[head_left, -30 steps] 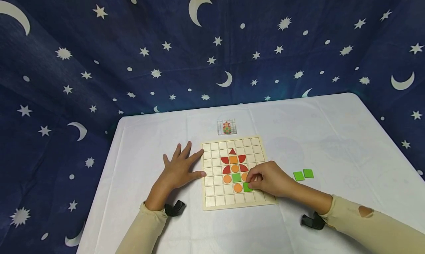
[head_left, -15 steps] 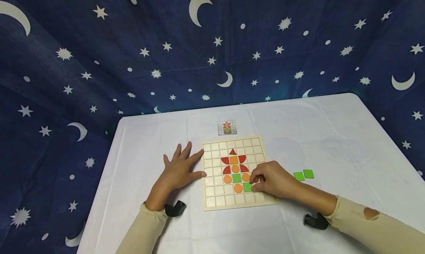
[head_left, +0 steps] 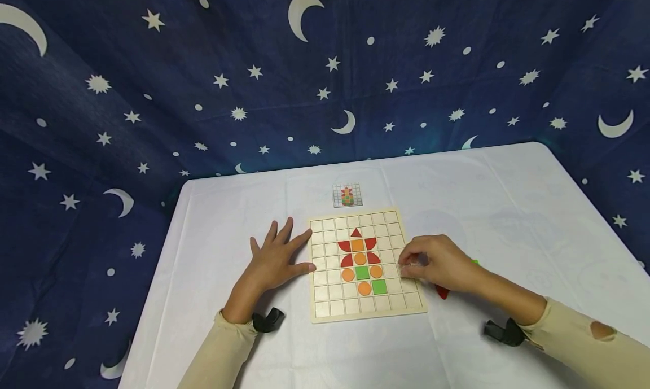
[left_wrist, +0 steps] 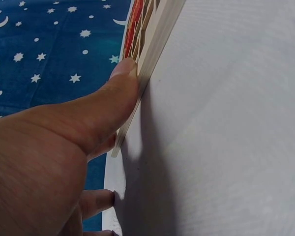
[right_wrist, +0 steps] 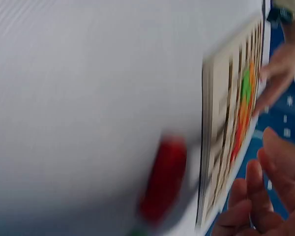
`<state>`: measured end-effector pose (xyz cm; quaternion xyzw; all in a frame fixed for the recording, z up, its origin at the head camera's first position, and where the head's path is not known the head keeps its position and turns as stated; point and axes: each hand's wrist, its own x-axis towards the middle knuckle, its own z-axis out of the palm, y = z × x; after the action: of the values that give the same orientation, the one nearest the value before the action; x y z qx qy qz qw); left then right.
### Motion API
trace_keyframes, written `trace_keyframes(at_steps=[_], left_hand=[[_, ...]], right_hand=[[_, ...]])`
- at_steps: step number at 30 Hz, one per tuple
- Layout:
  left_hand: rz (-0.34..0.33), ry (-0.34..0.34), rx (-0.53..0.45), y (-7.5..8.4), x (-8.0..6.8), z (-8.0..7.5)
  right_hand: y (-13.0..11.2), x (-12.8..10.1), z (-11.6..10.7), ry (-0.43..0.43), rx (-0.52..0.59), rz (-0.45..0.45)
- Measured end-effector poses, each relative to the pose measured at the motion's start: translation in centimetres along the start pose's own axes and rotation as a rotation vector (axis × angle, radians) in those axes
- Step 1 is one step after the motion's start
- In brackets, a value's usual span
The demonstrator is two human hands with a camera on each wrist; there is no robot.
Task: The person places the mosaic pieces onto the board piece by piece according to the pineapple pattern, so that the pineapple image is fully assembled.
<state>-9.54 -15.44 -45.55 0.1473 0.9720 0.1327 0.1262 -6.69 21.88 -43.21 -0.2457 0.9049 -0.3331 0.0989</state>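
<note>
My left hand lies with spread fingers at the left edge of a wooden grid board, thumb and index finger touching it; the left wrist view shows the thumb against the rim. My right hand hovers by the board's right edge, fingers loosely bent, apparently holding nothing. Flat pieces fill part of the grid: a red triangle, red quarter circles, an orange square, several orange circles and two green squares. A red piece lies partly hidden beneath the right hand.
Behind the board lies a small pattern card printed with a coloured figure on a grid. A corner of a green square peeks out behind the right hand. White cloth covers the table, with a dark blue star-and-moon curtain behind.
My right hand has left the lower green square on the board and moved right, now covering most of the loose green squares. A red piece shows below it. The left hand stays put.
</note>
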Motion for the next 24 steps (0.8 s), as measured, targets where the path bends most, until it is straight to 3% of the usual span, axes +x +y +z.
trace_keyframes(at_steps=[5,10,18,24], left_hand=[[-0.005,-0.011,0.002,0.0,0.0,0.0],[-0.007,-0.019,-0.001,0.0,0.1,0.0],[-0.011,-0.029,-0.004,0.0,0.1,0.0],[-0.003,-0.014,-0.005,0.0,0.1,0.0]], right_hand=[[1.9,-1.0,-3.7,-0.051,-0.114,0.048],[4.2,-2.0,-5.9,-0.096,-0.202,0.118],[6.4,-3.6,-6.4,-0.175,-0.236,0.178],[7.0,-4.1,-5.9,-0.101,-0.253,0.114]])
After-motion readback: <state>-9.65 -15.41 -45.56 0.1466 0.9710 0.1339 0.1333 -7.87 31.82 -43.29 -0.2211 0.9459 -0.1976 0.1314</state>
